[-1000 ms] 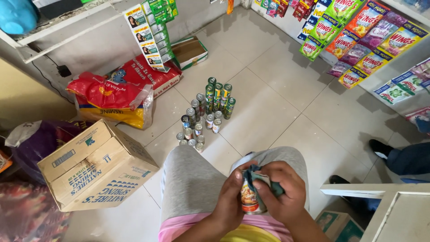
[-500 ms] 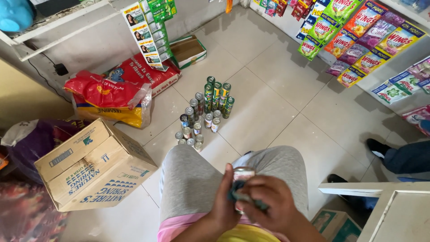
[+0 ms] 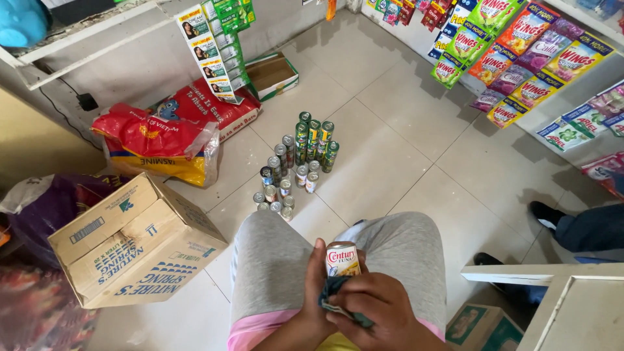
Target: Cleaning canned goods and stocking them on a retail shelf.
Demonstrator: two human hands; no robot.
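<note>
On the tiled floor (image 3: 383, 162), a cluster of small tins (image 3: 296, 169) stands in rows in the middle. To the left a cardboard box (image 3: 130, 244) lies tilted, with a red and yellow rice sack (image 3: 156, 146) beyond it. Far off, an open carton (image 3: 273, 73) rests by the wall. Bright sachet strips (image 3: 520, 55) hang at the far right, and another person's dark shoe (image 3: 545, 214) shows at the right

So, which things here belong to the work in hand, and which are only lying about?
In use:
left hand
small can
right hand
dark cloth
cans on the floor

Lying about:
cardboard box
red rice sack
hanging sachets
</note>
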